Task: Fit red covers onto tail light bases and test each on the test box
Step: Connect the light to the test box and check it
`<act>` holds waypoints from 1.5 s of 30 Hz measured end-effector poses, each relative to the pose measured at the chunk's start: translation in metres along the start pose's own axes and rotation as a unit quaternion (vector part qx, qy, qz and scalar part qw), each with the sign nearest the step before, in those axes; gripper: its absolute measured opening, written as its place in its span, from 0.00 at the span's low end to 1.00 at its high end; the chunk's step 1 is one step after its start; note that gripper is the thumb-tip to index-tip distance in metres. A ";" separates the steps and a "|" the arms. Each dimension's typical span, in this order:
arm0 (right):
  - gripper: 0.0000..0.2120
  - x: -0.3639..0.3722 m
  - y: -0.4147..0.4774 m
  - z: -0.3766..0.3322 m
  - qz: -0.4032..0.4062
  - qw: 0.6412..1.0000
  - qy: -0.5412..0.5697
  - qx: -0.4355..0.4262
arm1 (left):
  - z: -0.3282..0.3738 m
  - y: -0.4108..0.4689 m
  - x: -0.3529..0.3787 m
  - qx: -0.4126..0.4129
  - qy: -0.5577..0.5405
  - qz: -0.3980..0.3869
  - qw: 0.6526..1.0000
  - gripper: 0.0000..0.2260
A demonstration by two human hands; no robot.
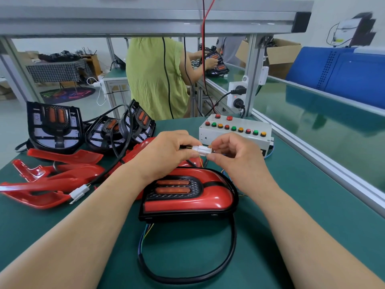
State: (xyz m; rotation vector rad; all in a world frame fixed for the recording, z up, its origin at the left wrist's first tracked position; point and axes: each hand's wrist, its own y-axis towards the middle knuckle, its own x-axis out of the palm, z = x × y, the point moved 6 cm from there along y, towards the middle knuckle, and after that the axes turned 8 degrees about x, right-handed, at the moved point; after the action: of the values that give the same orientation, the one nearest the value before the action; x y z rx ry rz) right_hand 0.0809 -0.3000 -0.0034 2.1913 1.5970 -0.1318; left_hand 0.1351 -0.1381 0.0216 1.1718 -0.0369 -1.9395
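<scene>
A tail light with its red cover fitted (187, 195) lies on the green mat in front of me, its black cable (208, 276) looping toward me. Above it my left hand (166, 151) pinches one white connector (201, 150), and my right hand (235, 155) pinches the mating end; the two plugs are joined or touching between my fingertips. The grey test box (235, 132) with rows of red, green and yellow buttons stands just behind my hands. Loose red covers (52, 182) lie at the left. Bare black bases (54, 126) stand behind them.
Another white connector (79, 192) lies on the red covers at the left. A power strip (237, 94) hangs on the aluminium post behind the box. A person in a green top (154, 80) works at the bench beyond. A conveyor rail (312, 147) runs along the right.
</scene>
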 end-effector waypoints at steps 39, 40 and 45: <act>0.04 0.009 -0.005 -0.008 0.026 0.974 -0.194 -0.114 | -0.008 -0.004 0.001 -0.019 -0.046 0.024 0.998 0.04; 0.04 0.009 -0.006 -0.010 0.029 0.971 -0.202 -0.125 | -0.008 -0.004 0.001 -0.018 -0.046 0.024 0.998 0.04; 0.05 0.009 -0.006 -0.011 0.026 0.966 -0.218 -0.137 | -0.007 -0.004 0.002 -0.014 -0.046 0.026 0.998 0.05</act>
State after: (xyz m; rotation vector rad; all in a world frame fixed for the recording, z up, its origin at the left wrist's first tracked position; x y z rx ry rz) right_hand 0.0768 -0.2861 0.0023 1.8335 1.2308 -0.3319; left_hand 0.1375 -0.1336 0.0145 1.0524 -0.0885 -1.9402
